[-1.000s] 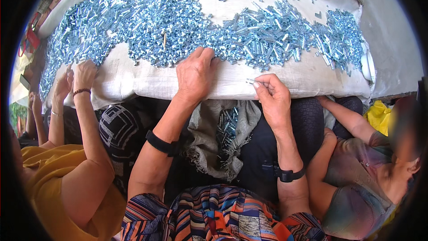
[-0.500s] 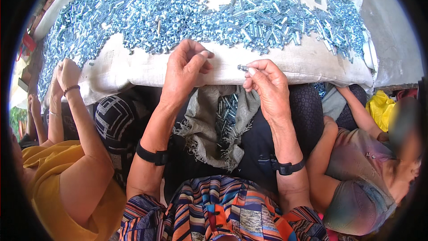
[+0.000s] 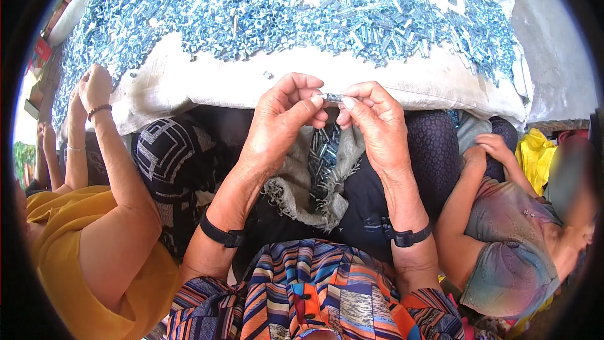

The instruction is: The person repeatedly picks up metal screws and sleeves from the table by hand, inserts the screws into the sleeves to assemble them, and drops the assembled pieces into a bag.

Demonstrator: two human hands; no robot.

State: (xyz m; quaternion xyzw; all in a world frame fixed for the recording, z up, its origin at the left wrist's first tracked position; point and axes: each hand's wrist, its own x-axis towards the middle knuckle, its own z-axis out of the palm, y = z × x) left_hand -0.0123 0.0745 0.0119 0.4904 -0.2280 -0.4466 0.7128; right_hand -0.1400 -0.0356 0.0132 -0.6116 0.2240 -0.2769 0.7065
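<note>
Between my two hands, just over the near edge of the cloth-covered table, is a small shiny metal sleeve-like piece [image 3: 331,97]. My left hand [image 3: 283,113] pinches its left end between thumb and forefinger. The other end is gripped by the thumb and fingertips of my right hand [image 3: 376,116]. Beyond them lies a wide heap of small bluish metal sleeves and tubes [image 3: 264,19]. Below my hands, a frayed grey sackcloth [image 3: 296,192] on my lap holds more slim metal pieces [image 3: 324,154].
One loose metal ring [image 3: 268,75] sits on the pale table cloth [image 3: 220,82] near my left hand. A co-worker in a mustard top [image 3: 94,258] works at the left; another in a multicoloured top [image 3: 509,239] sits at the right. A yellow bag [image 3: 536,154] is beyond that person.
My left hand has moved right and down from the heap's edge, and its fingers now meet the metal piece in my right hand. The right co-worker's hands have come together.
</note>
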